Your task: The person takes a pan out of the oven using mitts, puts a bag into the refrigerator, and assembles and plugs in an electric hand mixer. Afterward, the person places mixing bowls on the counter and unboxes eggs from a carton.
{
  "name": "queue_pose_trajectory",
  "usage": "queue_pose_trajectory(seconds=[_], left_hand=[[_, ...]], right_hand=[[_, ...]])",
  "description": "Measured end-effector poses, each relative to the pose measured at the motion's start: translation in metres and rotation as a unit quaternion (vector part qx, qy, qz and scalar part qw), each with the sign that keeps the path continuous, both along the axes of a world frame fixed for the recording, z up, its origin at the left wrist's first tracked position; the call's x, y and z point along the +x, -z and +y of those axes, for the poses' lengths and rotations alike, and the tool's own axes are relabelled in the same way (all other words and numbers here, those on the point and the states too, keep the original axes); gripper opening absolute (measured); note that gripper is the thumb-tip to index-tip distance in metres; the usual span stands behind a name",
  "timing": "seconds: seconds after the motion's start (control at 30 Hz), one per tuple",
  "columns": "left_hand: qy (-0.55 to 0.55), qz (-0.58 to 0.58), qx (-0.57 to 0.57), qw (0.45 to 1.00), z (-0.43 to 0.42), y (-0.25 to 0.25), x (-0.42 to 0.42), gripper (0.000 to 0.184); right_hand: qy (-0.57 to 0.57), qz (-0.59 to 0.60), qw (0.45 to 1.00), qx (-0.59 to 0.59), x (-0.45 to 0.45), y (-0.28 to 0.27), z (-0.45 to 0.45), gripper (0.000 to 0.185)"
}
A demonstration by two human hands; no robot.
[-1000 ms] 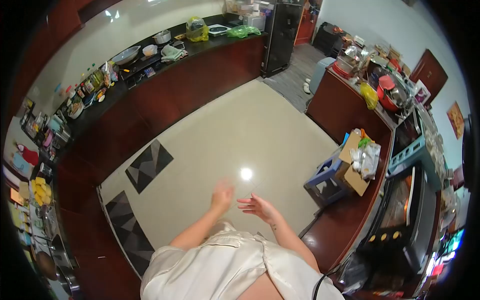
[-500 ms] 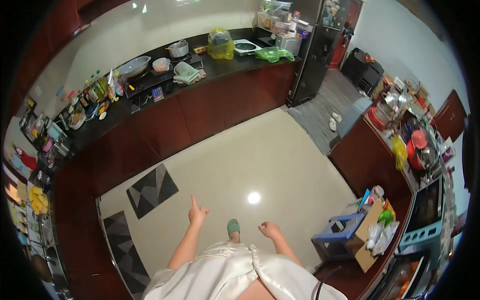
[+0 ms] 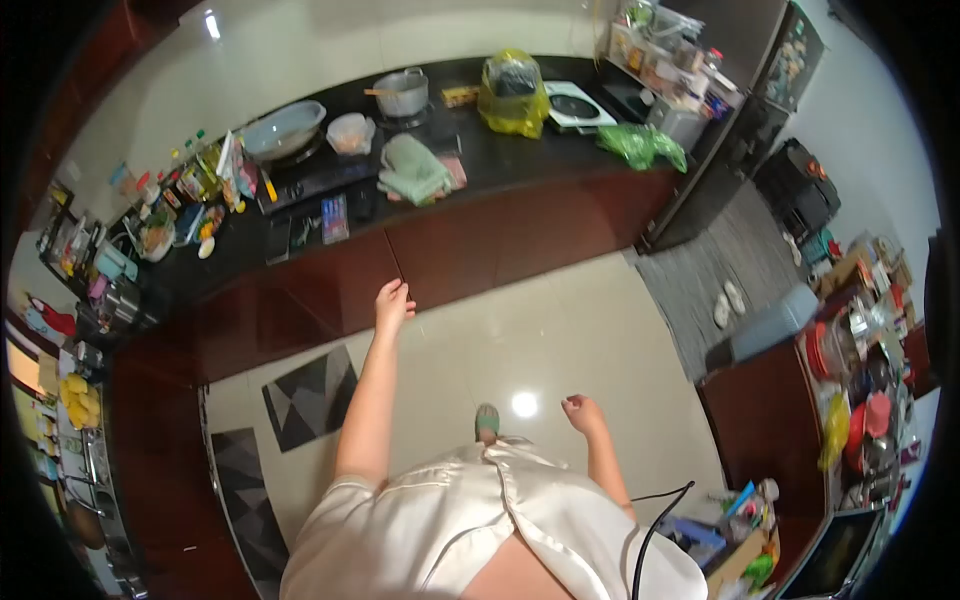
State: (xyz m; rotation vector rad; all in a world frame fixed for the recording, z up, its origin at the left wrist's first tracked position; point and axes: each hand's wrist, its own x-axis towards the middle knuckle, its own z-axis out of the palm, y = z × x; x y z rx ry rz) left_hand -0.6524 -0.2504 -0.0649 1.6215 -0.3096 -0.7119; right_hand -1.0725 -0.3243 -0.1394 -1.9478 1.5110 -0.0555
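My left hand [image 3: 395,302] reaches forward in the air, in front of the dark red cabinet doors [image 3: 450,262] under the counter. Its fingers are loosely bent and a little apart, with nothing seen in them. On the counter edge beyond it lie a phone [image 3: 335,218] and a folded green cloth [image 3: 413,170]. My right hand [image 3: 584,413] hangs over the tiled floor, curled closed, with no object visible in it. A green slipper [image 3: 487,418] shows on one foot between the hands.
The black counter [image 3: 480,172] also bears a pot [image 3: 402,93], a large bowl [image 3: 284,131], a yellow bag [image 3: 514,95] and a green bag [image 3: 642,147]. Dark patterned mats [image 3: 310,400] lie at left. A fridge [image 3: 715,140] stands at back right; a blue stool [image 3: 695,535] is at lower right.
The counter has come nearer and the view has shifted to the right. My left hand has lifted forward, its pointing finger now bent. My right hand remains low and curled.
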Motion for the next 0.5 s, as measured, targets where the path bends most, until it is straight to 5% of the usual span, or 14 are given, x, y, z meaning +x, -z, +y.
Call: queue_pose_trajectory(seconds=[0.3, 0.43, 0.5], left_hand=[[0.003, 0.117, 0.066, 0.991, -0.171, -0.002, 0.168, 0.043], [-0.022, 0.153, 0.148, 0.977, -0.243, 0.072, 0.271, 0.049], [-0.046, 0.053, 0.065, 0.995, -0.259, 0.116, 0.301, 0.039]], right_hand=[[-0.117, -0.064, 0.988, -0.085, 0.199, -0.079, -0.155, 0.035], [-0.127, -0.12, 0.983, -0.056, 0.256, -0.081, -0.182, 0.036], [-0.097, -0.082, 0.992, -0.003, 0.267, -0.068, -0.198, 0.036]])
